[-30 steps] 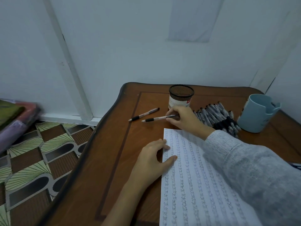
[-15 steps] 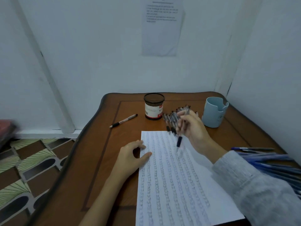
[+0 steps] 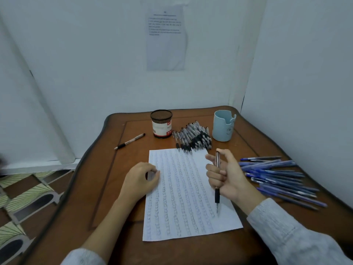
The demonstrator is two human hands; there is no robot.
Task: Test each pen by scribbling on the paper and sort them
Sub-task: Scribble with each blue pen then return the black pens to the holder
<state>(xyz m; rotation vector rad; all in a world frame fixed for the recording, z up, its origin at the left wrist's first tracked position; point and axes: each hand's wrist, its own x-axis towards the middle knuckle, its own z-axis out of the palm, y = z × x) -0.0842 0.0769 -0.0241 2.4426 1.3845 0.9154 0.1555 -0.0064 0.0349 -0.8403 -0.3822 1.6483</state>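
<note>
The fingers (image 3: 213, 174) of the right hand (image 3: 227, 178) are curled round a black-grip pen (image 3: 217, 188), the forefinger sticking out loose and the thumb up by the top end. The pen stands nearly upright with its tip down over the lower right part of the paper (image 3: 181, 197). Whether the tip touches the sheet, I cannot tell. The left hand (image 3: 139, 180) rests on the paper's left edge, fingers loosely curled, gripping nothing that I can see. To my eye this is the testing step: the pen is picked and poised, the scribble not yet made. Next, I'd say, the grip wants shifting to a writing hold and the tip bringing down on a bare patch, which is scarce, as rows of scribbles cover most of the sheet. A heap of black-grip pens (image 3: 193, 138) lies at the paper's far edge, between a mesh pen cup (image 3: 161, 124) and a pale blue holder (image 3: 223, 125). Blue pens (image 3: 277, 175) are spread just right of the hand, and a lone pen (image 3: 129, 141) lies left of the cup.
</note>
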